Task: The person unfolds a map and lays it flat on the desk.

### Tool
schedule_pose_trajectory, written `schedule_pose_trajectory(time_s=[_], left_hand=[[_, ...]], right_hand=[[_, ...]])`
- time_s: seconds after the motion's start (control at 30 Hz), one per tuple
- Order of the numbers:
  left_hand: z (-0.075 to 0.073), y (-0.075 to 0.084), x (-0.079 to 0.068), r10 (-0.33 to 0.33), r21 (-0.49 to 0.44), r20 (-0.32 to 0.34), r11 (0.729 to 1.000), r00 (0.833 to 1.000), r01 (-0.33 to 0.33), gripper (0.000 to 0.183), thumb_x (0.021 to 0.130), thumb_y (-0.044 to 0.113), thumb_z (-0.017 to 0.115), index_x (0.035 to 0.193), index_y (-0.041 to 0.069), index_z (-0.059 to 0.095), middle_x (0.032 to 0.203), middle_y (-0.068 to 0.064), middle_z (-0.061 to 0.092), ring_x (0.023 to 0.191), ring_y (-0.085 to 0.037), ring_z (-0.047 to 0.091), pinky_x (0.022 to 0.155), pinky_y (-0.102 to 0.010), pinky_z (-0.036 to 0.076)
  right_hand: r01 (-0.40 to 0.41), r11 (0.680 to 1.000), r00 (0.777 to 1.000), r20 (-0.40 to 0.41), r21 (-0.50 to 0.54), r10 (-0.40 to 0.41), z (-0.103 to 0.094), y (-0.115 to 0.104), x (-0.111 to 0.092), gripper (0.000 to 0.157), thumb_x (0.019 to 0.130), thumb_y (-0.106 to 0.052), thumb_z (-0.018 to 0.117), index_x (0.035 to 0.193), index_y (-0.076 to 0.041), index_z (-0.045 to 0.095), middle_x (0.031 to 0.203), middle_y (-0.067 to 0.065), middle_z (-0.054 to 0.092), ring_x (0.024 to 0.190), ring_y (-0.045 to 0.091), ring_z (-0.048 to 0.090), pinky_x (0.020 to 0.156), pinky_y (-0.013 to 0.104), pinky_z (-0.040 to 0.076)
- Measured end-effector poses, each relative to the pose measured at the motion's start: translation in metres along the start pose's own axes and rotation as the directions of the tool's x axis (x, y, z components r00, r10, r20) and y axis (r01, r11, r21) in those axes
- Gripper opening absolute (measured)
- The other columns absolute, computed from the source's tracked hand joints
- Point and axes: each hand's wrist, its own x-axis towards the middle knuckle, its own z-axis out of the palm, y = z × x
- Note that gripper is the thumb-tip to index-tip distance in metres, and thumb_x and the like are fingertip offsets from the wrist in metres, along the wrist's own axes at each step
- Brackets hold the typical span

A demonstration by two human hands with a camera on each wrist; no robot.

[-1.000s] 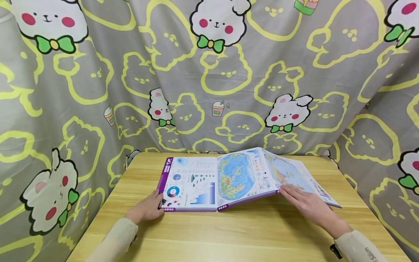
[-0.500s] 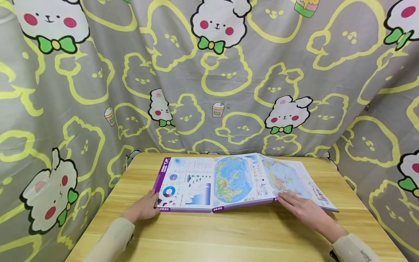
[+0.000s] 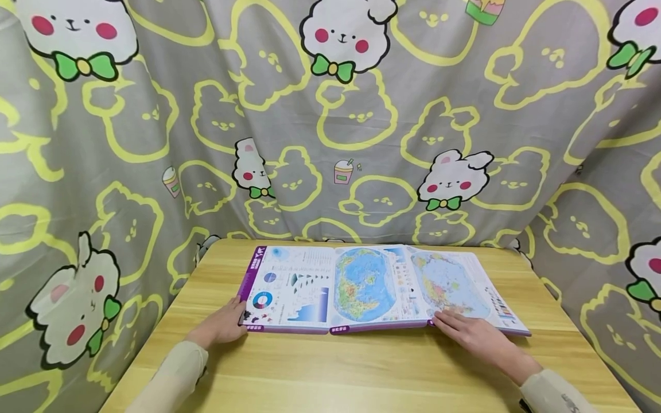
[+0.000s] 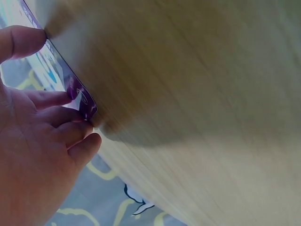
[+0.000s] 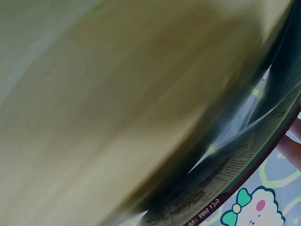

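A folding map [image 3: 364, 287] with purple edges lies spread across the table. Its left panel, printed with charts, looks flat, while the two map panels to the right still rise slightly at their folds. At the lower left corner my left hand [image 3: 222, 324] holds the map; in the left wrist view, thumb and bent fingers [image 4: 77, 132] meet its edge around the purple corner. My right hand [image 3: 472, 335] rests on the right panel with straight fingers. From the right wrist, the raised underside [image 5: 221, 179] shows above the table, with only parts of the fingers [image 5: 291, 146] visible beyond it.
The light wooden table [image 3: 330, 378] reaches back to a grey curtain [image 3: 361, 126] with yellow outlines and white rabbits. Curtain folds also hang along both sides. The map's far edge lies near the table's back edge.
The raised fold between the right panels has sunk toward the table as my right hand moved down. My left hand and the map's left side have shifted slightly left.
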Motion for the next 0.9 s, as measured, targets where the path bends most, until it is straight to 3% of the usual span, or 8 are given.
schedule_pose_trajectory(time_s=[0.3, 0.5, 0.67, 0.77, 0.9], left_hand=[[0.000, -0.001, 0.005, 0.007, 0.007, 0.002, 1.000, 1.000, -0.007, 0.074, 0.081, 0.022, 0.061, 0.139, -0.013, 0.033, 0.145, -0.038, 0.019, 0.134, -0.049, 0.021, 0.109, -0.056, 0.022], [-0.001, -0.001, 0.005, 0.000, -0.005, 0.006, 1.000, 1.000, 0.000, 0.074, 0.081, 0.022, 0.062, 0.139, -0.013, 0.032, 0.146, -0.037, 0.019, 0.135, -0.048, 0.021, 0.109, -0.056, 0.022], [-0.001, -0.004, 0.004, 0.002, -0.010, 0.002, 1.000, 1.000, -0.002, 0.075, 0.081, 0.021, 0.061, 0.138, -0.016, 0.032, 0.145, -0.039, 0.019, 0.134, -0.050, 0.020, 0.109, -0.057, 0.022], [-0.001, -0.005, 0.003, -0.004, -0.004, 0.004, 1.000, 1.000, 0.004, 0.076, 0.080, 0.022, 0.060, 0.138, -0.016, 0.031, 0.145, -0.039, 0.018, 0.135, -0.049, 0.020, 0.109, -0.056, 0.022], [-0.002, -0.006, 0.002, 0.002, -0.008, 0.000, 1.000, 1.000, -0.002, 0.075, 0.080, 0.022, 0.060, 0.138, -0.017, 0.031, 0.145, -0.039, 0.018, 0.134, -0.050, 0.020, 0.109, -0.056, 0.022]], right_hand=[[0.020, 1.000, 0.999, 0.045, 0.012, -0.021, 0.005, 0.001, -0.003, 0.065, 0.105, -0.014, 0.003, 0.115, -0.004, 0.066, 0.115, 0.010, 0.065, 0.098, 0.025, 0.065, 0.062, 0.031, 0.055], [0.047, 0.999, 0.996, 0.077, 0.014, -0.048, 0.008, 0.002, -0.005, 0.057, 0.105, -0.013, 0.011, 0.116, -0.005, 0.066, 0.115, 0.009, 0.065, 0.099, 0.024, 0.064, 0.061, 0.029, 0.055], [0.071, 0.997, 0.990, 0.117, 0.017, -0.072, 0.012, 0.001, -0.004, 0.035, 0.092, -0.005, 0.042, 0.117, -0.007, 0.066, 0.115, 0.009, 0.065, 0.099, 0.025, 0.064, 0.058, 0.027, 0.054], [0.080, 0.997, 0.986, 0.146, 0.022, -0.082, 0.016, 0.001, -0.003, 0.044, 0.075, -0.001, 0.057, 0.118, -0.008, 0.066, 0.115, 0.008, 0.065, 0.098, 0.025, 0.064, 0.056, 0.027, 0.053], [0.079, 0.996, 0.978, 0.189, 0.036, -0.085, 0.016, 0.001, -0.001, 0.047, 0.072, 0.000, 0.062, 0.118, -0.008, 0.065, 0.115, 0.008, 0.065, 0.098, 0.025, 0.064, 0.054, 0.027, 0.052]])
